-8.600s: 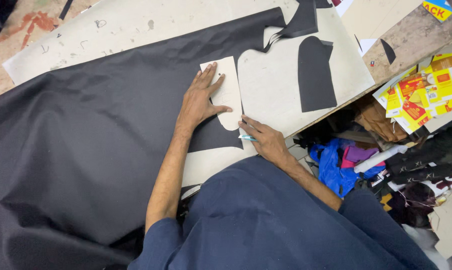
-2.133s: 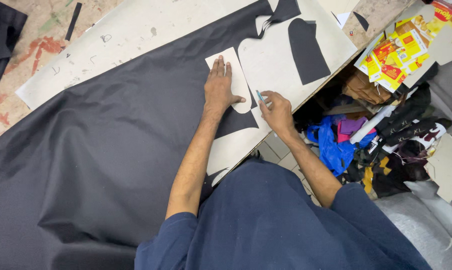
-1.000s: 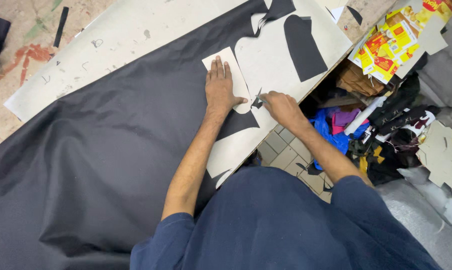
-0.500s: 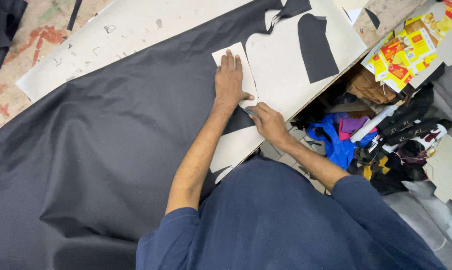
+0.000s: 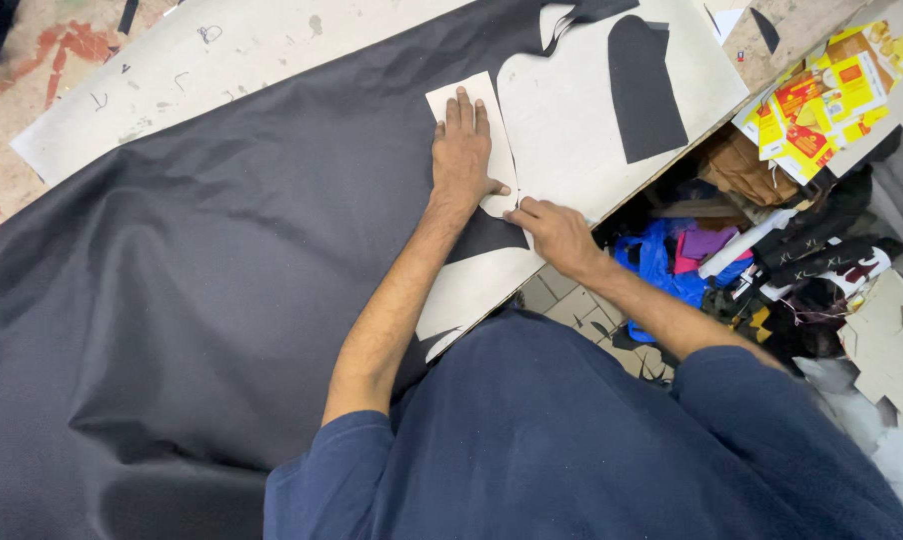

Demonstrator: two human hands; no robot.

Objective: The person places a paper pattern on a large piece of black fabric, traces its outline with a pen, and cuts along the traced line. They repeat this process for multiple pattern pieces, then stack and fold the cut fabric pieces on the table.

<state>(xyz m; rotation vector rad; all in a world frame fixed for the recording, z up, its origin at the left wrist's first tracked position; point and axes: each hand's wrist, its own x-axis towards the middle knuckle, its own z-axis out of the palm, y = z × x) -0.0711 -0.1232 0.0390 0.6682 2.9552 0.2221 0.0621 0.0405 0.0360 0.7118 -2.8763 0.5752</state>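
A large sheet of black fabric (image 5: 202, 280) covers most of the pale cutting board (image 5: 582, 130). My left hand (image 5: 464, 155) lies flat, fingers together, pressing a white paper pattern piece (image 5: 484, 110) onto the fabric's edge. My right hand (image 5: 557, 232) sits just below the pattern's lower end with its fingers curled around a small tool; the tool itself is almost hidden. A cut-out black fabric piece (image 5: 644, 88) lies apart on the board to the upper right.
Yellow and red printed cartons (image 5: 822, 95) lie at the top right. Below the board's edge sits a heap of coloured scraps and cloth (image 5: 712, 260), with pale cardboard pieces (image 5: 892, 340) at the right. A worn reddish floor (image 5: 32, 70) shows at the top left.
My right hand has travelled down along the pattern's right edge to its lower end. The left hand has stayed pressed on the pattern. The view has shifted slightly.
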